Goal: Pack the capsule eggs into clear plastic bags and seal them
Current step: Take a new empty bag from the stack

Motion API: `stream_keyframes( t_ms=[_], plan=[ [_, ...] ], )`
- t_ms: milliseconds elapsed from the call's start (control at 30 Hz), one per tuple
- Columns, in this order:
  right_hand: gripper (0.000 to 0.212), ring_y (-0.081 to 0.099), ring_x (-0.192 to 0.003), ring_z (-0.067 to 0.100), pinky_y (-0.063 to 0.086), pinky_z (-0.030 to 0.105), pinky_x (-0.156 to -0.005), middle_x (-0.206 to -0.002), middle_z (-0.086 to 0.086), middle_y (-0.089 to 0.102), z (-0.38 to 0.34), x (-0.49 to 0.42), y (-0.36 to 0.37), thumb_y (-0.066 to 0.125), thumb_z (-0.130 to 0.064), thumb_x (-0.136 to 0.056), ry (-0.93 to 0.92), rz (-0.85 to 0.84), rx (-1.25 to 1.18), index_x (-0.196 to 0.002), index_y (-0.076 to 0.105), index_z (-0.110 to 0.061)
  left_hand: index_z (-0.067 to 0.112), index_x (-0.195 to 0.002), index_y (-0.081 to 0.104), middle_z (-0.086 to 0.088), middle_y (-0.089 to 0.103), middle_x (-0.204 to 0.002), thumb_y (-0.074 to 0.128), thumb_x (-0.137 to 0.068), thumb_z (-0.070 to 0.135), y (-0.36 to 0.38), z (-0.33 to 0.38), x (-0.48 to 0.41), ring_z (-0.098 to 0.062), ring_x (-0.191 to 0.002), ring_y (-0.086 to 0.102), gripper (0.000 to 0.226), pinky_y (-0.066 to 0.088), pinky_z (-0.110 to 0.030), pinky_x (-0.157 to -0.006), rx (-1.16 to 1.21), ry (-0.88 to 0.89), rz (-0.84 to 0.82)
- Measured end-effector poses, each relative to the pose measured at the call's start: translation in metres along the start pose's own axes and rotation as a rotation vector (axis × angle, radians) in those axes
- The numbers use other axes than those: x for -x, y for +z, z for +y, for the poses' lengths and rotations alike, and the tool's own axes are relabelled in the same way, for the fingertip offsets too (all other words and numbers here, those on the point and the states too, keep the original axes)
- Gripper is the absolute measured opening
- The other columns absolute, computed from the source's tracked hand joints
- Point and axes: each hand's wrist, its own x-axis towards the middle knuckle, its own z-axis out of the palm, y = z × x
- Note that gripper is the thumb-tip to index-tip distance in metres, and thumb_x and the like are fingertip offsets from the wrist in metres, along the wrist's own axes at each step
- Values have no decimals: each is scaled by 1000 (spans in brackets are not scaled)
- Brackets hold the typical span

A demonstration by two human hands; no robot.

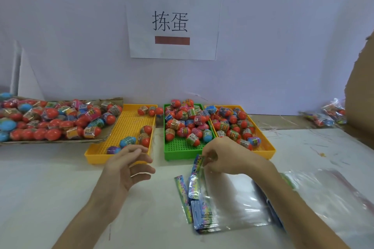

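Right now I am pinching the top of one clear bag (199, 168) with my right hand (224, 155) over the bag pile (226, 204) on the tabletop (60, 178), keeping my left hand (125, 170) loose and spread to open it slowly, while the capsule eggs (186, 123) are waiting in the green tray (178, 152) just behind.

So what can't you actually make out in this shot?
- Egg labels: print too small and blurred in the head view.
- Cardboard tray of eggs: cut off by the left edge.
- Right hand: its curled fingers hide how it pinches the bag.
- Filled bags far right: partly behind cardboard.
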Motion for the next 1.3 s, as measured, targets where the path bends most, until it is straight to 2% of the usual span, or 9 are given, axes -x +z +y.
stream_keyframes(
  t_ms=[100,267,433,600,767,900,1033,1167,1300],
  plan=[
    [10,54,-65,3,38,15,-58,-75,-10,64,-6,-6,1,76,-23,-87,-84,142,-96,-79,71,-20,15,-95,74,-12,74,-96,66,-79,31,2,-3,0,-28,-73,71,24,57,-31,-61,-140,7,13],
    [17,55,-70,-6,37,9,-61,-70,-19,61,-27,-11,16,77,-29,-87,-182,396,-245,-74,67,-33,32,-120,66,11,72,-113,81,-80,42,9,-8,2,-21,-83,74,43,59,-29,-62,-418,65,-23],
    [20,52,-83,2,37,19,-78,-75,-21,58,-35,-8,35,71,-43,-89,-228,377,-207,-78,77,-27,32,-103,75,10,74,-91,80,-85,25,8,-18,0,-5,-65,55,21,45,-18,-60,-773,194,-65],
    [22,46,-85,11,42,44,-82,-75,-24,51,-41,-9,38,64,-40,-96,-263,407,-190,-82,75,-29,12,-89,80,-8,76,-84,69,-94,12,7,-18,-1,-34,-86,68,12,50,-43,-70,-727,186,-111],
    [8,59,-86,1,47,19,-74,-82,-24,63,-35,-5,32,71,-38,-91,-243,331,-328,-97,74,-32,5,-91,76,-7,78,-85,65,-95,7,5,-20,-2,-23,-81,74,12,54,-31,-70,-658,174,-112],
    [10,66,-72,7,56,27,-66,-79,-6,72,-23,-1,24,77,-22,-88,-186,174,-449,-92,74,-30,4,-96,72,-10,78,-83,60,-98,6,3,-19,-4,-17,-73,74,13,56,-26,-65,-587,161,-95],
    [14,69,-76,16,59,33,-74,-81,0,73,-13,4,14,78,-15,-86,-145,112,-490,-93,75,-27,6,-107,70,-11,78,-82,57,-100,6,3,-18,-4,-19,-65,72,15,58,-29,-58,-524,123,-66],
    [24,63,-72,5,52,21,-65,-78,-9,69,-4,9,9,74,-7,-86,-62,64,-336,-94,75,-29,7,-105,70,-11,79,-85,58,-100,10,2,-17,-4,-27,-69,72,14,59,-42,-65,-530,108,-17],
    [43,67,-77,12,56,27,-68,-78,-8,70,-1,14,6,59,10,-83,-40,24,-327,-92,76,-29,6,-100,69,-6,79,-86,56,-101,8,2,-15,-3,-25,-75,77,13,59,-25,-58,-494,163,55]
  ],
)
